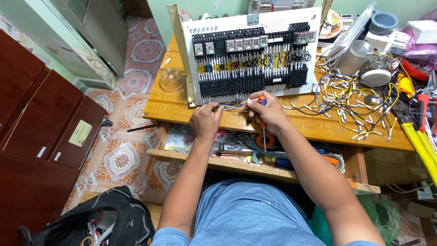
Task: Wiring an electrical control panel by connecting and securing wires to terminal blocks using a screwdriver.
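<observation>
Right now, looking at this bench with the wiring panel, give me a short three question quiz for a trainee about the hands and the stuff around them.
1. True or false: the right hand holds a screwdriver with an orange handle.
2. What does the left hand pinch at the lower edge of the white panel?
A. a bundle of wires
B. a clear plastic dome
C. yellow-handled cutters
3. Fill in: the loose pile of cut wires lies on the wooden table to the ______ of the panel, as the camera sees it.

Key: 1 true; 2 A; 3 right.
</observation>
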